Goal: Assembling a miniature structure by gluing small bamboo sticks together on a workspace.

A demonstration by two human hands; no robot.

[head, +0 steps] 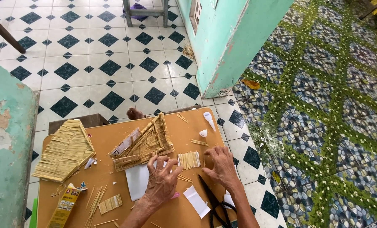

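Both my hands rest on a small brown table (112, 139). My left hand (161, 179) lies palm down with spread fingers on a white sheet (136, 179), its fingertips beside a small panel of glued bamboo sticks (189, 160). My right hand (220, 165) sits just right of that panel, fingers bent, fingertips touching the table near it. A partly built stick model house (144, 143) stands just beyond my left hand. Neither hand visibly grips anything.
A flat stick roof panel (65, 151) lies at the table's left. A yellow glue box (64, 205), loose sticks (96, 200), black scissors (211, 202), white paper slips (196, 201) and a white glue tube (209, 120) lie around. A teal pillar (226, 46) stands beyond; a foot (134, 113) shows past the table.
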